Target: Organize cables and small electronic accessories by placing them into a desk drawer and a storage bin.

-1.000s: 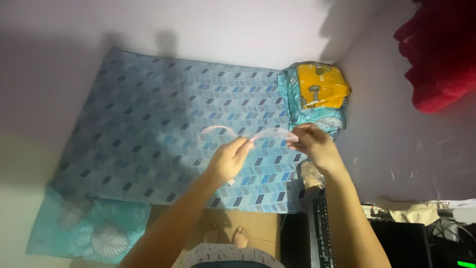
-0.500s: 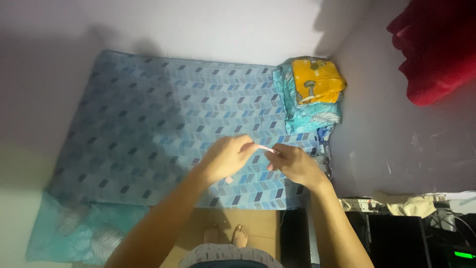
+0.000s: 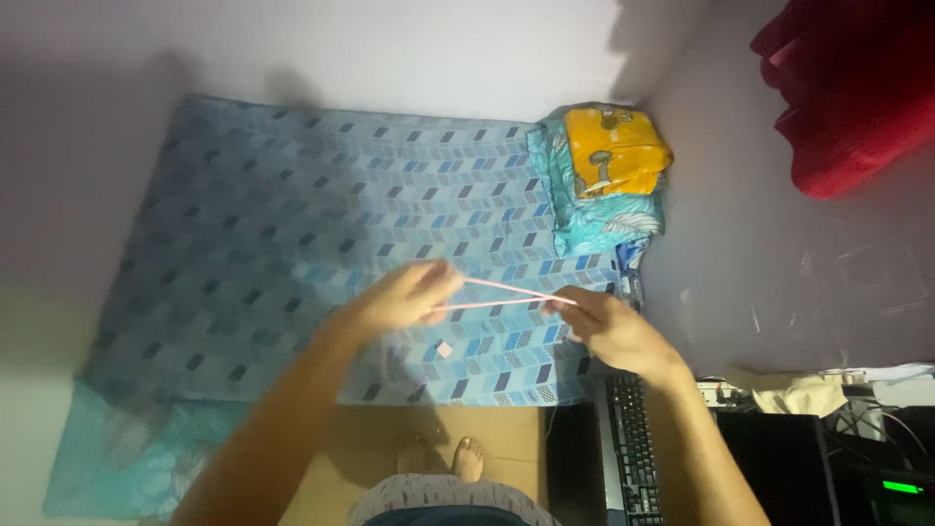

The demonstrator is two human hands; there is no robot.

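A thin pink ribbon-like strip [image 3: 502, 295] is stretched taut between my two hands, above a mattress with a blue chevron-patterned sheet [image 3: 273, 224]. My left hand [image 3: 404, 297] pinches one end of the strip and looks blurred. My right hand [image 3: 604, 326] grips the other end, where two strands of the strip meet. A small pink square piece [image 3: 444, 349] shows below the strip; I cannot tell if it hangs from it or lies on the sheet.
Folded teal and yellow patterned bedding [image 3: 606, 170] is stacked at the mattress's far right corner by the wall. A red cloth [image 3: 847, 88] hangs at the upper right. A black keyboard [image 3: 633, 448] and dark devices sit at the lower right. A teal pillow [image 3: 127, 458] lies lower left.
The hands were close together half a second ago; now they have pulled apart and the pink strip is drawn straight between them. The view has shifted slightly.
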